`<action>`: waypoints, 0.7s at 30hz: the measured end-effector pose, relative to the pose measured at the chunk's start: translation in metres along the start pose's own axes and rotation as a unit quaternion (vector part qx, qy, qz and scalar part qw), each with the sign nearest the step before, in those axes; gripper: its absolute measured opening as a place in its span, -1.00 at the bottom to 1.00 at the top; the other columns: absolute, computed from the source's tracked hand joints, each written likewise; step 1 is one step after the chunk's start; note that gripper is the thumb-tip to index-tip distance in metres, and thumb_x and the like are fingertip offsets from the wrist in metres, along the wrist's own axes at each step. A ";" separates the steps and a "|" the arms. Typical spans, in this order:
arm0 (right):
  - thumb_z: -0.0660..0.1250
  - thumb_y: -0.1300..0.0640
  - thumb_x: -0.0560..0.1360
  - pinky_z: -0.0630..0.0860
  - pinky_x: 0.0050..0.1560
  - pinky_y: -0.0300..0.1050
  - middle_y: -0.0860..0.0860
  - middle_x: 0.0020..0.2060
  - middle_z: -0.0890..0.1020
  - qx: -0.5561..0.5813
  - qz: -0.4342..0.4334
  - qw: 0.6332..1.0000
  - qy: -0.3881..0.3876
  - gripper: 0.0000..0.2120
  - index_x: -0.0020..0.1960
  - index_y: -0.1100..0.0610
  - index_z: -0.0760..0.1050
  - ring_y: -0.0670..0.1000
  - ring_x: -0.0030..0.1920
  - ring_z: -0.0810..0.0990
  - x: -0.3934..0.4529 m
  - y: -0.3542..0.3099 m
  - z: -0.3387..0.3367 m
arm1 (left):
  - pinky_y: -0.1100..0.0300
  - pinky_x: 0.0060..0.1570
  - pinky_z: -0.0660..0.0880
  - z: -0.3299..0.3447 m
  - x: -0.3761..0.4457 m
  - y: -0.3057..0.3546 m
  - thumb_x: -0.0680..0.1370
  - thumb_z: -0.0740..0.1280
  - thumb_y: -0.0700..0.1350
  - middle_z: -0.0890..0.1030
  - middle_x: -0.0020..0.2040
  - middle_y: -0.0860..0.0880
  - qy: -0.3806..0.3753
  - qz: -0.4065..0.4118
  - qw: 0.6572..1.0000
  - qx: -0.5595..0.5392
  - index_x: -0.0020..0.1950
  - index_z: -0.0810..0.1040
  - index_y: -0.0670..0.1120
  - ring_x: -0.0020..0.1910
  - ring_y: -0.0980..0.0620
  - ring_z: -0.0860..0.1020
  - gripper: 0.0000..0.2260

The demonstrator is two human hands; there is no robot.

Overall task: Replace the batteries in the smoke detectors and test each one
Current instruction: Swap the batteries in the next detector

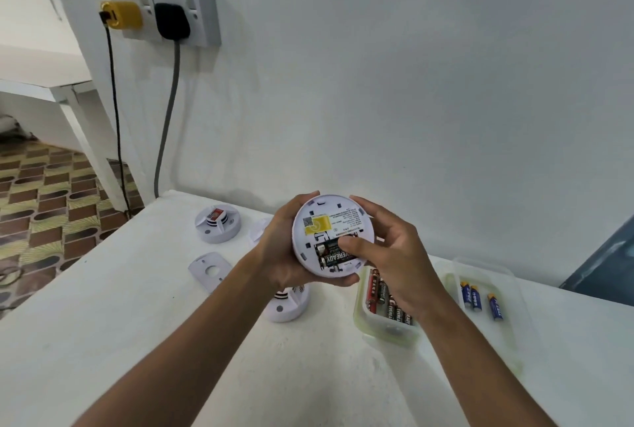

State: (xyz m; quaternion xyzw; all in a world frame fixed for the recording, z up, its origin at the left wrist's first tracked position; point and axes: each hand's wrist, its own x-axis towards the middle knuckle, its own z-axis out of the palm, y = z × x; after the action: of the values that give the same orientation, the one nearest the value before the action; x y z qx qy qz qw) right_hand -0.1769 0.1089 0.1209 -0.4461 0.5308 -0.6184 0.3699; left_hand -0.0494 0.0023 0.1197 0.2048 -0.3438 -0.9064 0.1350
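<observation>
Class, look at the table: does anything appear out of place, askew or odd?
One thing: the flat white mounting plate lies loose on the white table, detached from any detector. Otherwise nothing stands out.

yellow plug (124, 14) and black plug (172, 21) in wall socket (202, 15).

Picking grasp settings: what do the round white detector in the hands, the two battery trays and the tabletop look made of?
Round white smoke detector: moulded plastic, matte, by its crisp slots and tabs.
Clear battery tray with black-and-red batteries and clear tray with blue batteries: thin translucent plastic, glossy, contents showing through the walls.
White tabletop: painted or coated surface, matte, slightly uneven; what lies under the coat cannot be told.
</observation>
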 end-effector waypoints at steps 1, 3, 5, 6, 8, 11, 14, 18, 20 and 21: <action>0.46 0.32 0.39 0.63 -0.12 -0.09 0.01 -0.03 0.71 0.001 -0.006 1.000 0.009 -0.58 0.18 -0.01 0.56 0.02 -0.01 0.69 -0.001 0.000 0.001 | -0.04 -0.18 0.59 0.001 0.000 0.000 0.46 0.15 0.16 0.66 -0.08 -0.19 0.001 -0.001 1.000 0.006 -0.10 0.71 -0.12 -0.19 -0.18 0.65 -0.55; 0.46 0.32 0.40 0.64 -0.18 -0.11 0.02 -0.06 0.72 0.006 -0.018 0.999 0.026 -0.62 0.15 0.01 0.58 0.04 -0.04 0.70 -0.003 -0.001 0.003 | -0.05 -0.16 0.59 -0.001 -0.001 0.000 0.45 0.17 0.16 0.65 -0.06 -0.19 0.005 -0.003 1.000 0.016 -0.07 0.70 -0.12 -0.16 -0.19 0.64 -0.56; 0.45 0.32 0.41 0.63 -0.22 -0.14 0.02 -0.08 0.72 0.001 -0.028 0.999 0.035 -0.65 0.14 0.04 0.59 0.03 -0.07 0.71 -0.004 -0.001 0.005 | -0.05 -0.14 0.59 -0.001 -0.002 0.000 0.43 0.19 0.17 0.65 -0.06 -0.19 0.003 -0.009 1.000 0.016 -0.07 0.70 -0.11 -0.17 -0.19 0.64 -0.56; 0.45 0.32 0.41 0.63 -0.24 -0.17 0.02 -0.09 0.73 -0.003 -0.033 0.999 0.037 -0.65 0.14 0.04 0.59 0.01 -0.08 0.71 -0.006 -0.002 0.007 | -0.04 -0.13 0.58 -0.002 -0.002 0.000 0.42 0.19 0.17 0.66 -0.08 -0.18 0.002 -0.009 1.000 0.017 -0.09 0.71 -0.11 -0.18 -0.18 0.65 -0.56; 0.45 0.32 0.41 0.62 -0.25 -0.20 0.01 -0.09 0.73 -0.010 -0.033 0.999 0.038 -0.65 0.14 0.05 0.59 -0.01 -0.08 0.71 -0.008 -0.004 0.010 | -0.04 -0.11 0.57 -0.004 -0.003 0.001 0.43 0.18 0.17 0.66 -0.08 -0.18 0.004 -0.007 1.000 0.023 -0.11 0.71 -0.11 -0.17 -0.18 0.65 -0.55; 0.45 0.29 0.41 0.64 -0.18 -0.14 0.01 -0.05 0.72 -0.010 -0.020 1.000 0.004 -0.65 0.15 0.04 0.58 0.01 -0.04 0.70 -0.010 -0.009 0.008 | -0.03 -0.16 0.58 -0.002 -0.006 0.002 0.44 0.16 0.17 0.65 -0.10 -0.18 -0.002 -0.011 1.000 0.019 -0.10 0.71 -0.12 -0.18 -0.18 0.64 -0.55; 0.46 0.30 0.40 0.64 -0.16 -0.12 0.01 -0.03 0.72 -0.011 -0.015 1.000 -0.007 -0.62 0.18 0.05 0.57 0.02 -0.03 0.70 -0.011 -0.011 0.009 | -0.01 -0.19 0.59 -0.002 -0.008 0.001 0.44 0.15 0.17 0.66 -0.12 -0.18 -0.008 -0.009 1.000 0.023 -0.11 0.71 -0.11 -0.19 -0.17 0.64 -0.54; 0.45 0.32 0.41 0.61 -0.26 -0.23 0.03 -0.07 0.72 -0.013 -0.023 0.999 0.034 -0.63 0.18 0.09 0.57 -0.02 -0.08 0.70 -0.014 -0.007 0.015 | -0.05 -0.18 0.59 -0.003 -0.010 -0.001 0.44 0.18 0.19 0.63 -0.03 -0.20 0.002 -0.015 1.000 0.023 -0.01 0.68 -0.12 -0.10 -0.22 0.61 -0.54; 0.45 0.28 0.43 0.61 -0.24 -0.22 0.03 -0.05 0.72 -0.024 -0.019 0.999 0.040 -0.64 0.20 0.08 0.57 -0.03 -0.06 0.69 -0.014 -0.003 0.017 | -0.06 -0.19 0.59 -0.005 -0.011 -0.004 0.45 0.17 0.19 0.63 -0.03 -0.21 0.009 -0.018 1.000 0.018 0.00 0.67 -0.12 -0.09 -0.24 0.60 -0.54; 0.45 0.26 0.43 0.62 -0.22 -0.21 0.02 -0.04 0.71 -0.026 -0.013 0.999 0.040 -0.64 0.21 0.07 0.56 -0.03 -0.04 0.69 -0.015 0.000 0.018 | -0.06 -0.19 0.60 -0.007 -0.012 -0.006 0.47 0.16 0.19 0.63 -0.02 -0.21 0.015 -0.019 1.000 0.015 0.02 0.66 -0.12 -0.10 -0.24 0.60 -0.54</action>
State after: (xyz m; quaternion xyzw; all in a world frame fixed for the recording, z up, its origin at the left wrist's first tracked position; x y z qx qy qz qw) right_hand -0.1548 0.1170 0.1195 -0.4373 0.5557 -0.6261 0.3285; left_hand -0.0362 0.0072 0.1143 0.2270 -0.3514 -0.9004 0.1196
